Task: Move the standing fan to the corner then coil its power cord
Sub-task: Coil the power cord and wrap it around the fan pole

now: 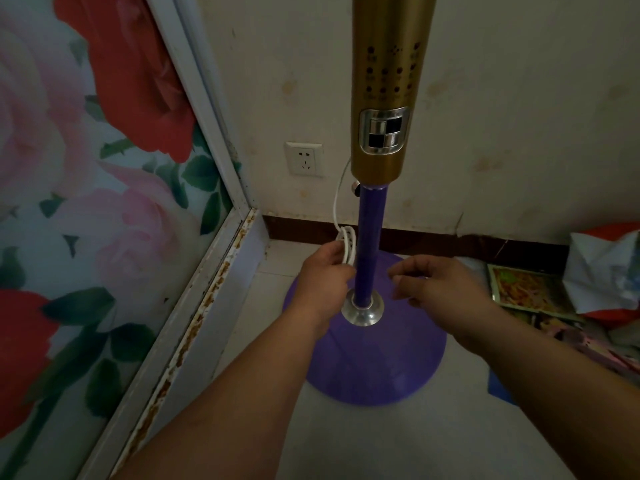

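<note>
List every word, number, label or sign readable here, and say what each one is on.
No text can be read in this view.
Gold control column of the fan: small dark dots with tiny captions beneath, too blurred to read.
Silver button panel: black and silver squares, no lettering visible.
Wall socket: no marking visible.
Printed picture on the floor: no legible text.

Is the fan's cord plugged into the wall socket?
No: the wall socket is empty, and the white cord is looped in the left hand beside the purple pole.

Stained cream wall [502,98], floral panel [86,168]
</note>
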Tool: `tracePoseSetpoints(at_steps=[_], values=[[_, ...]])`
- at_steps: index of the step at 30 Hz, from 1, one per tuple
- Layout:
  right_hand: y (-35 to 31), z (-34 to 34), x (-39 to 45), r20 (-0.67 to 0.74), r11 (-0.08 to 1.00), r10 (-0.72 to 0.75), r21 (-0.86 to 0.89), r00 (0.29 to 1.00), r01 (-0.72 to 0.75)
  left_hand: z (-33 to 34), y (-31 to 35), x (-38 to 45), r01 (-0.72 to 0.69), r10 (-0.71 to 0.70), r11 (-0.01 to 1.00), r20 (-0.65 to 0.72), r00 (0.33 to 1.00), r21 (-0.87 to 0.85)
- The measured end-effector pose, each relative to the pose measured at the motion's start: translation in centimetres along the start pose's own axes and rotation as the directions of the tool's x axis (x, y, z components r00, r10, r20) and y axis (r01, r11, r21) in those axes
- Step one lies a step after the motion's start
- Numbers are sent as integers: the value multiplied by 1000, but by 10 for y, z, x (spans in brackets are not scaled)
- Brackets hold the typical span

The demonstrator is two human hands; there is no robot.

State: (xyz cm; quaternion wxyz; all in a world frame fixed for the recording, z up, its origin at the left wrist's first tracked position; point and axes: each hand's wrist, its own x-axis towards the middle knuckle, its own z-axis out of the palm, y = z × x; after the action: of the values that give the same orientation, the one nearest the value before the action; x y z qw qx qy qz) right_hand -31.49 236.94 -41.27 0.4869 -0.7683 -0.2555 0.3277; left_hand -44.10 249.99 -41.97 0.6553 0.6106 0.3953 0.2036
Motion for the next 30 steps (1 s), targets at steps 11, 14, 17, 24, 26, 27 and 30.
tracePoseSetpoints(at_steps=[11,14,17,24,26,27,30], values=[[1,-2,-2,4,1000,-14,-26,1000,14,-1,-3,1,-8,8,1000,67,998,-5],[0,-3,-4,9,999,-15,-32,1000,15,-3,-4,4,-10,10,1000,45,999,-8],[1,-2,-5,8,999,-11,-35,1000,11,-4,-5,5,-11,10,1000,39,999,12],[2,-1,-5,10,998,-1,-68,1000,1,-6,-8,4,-48,45,995,40,998,89],[1,0,-6,11,997,1,-72,1000,0,-7,-10,6,-42,39,995,30,999,90],[1,0,-6,12,997,3,-75,1000,-2,-7,-11,7,-36,34,995,25,999,92],[0,1,-6,14,997,4,-77,1000,-3,-7,-12,8,-21,19,993,15,1000,113]])
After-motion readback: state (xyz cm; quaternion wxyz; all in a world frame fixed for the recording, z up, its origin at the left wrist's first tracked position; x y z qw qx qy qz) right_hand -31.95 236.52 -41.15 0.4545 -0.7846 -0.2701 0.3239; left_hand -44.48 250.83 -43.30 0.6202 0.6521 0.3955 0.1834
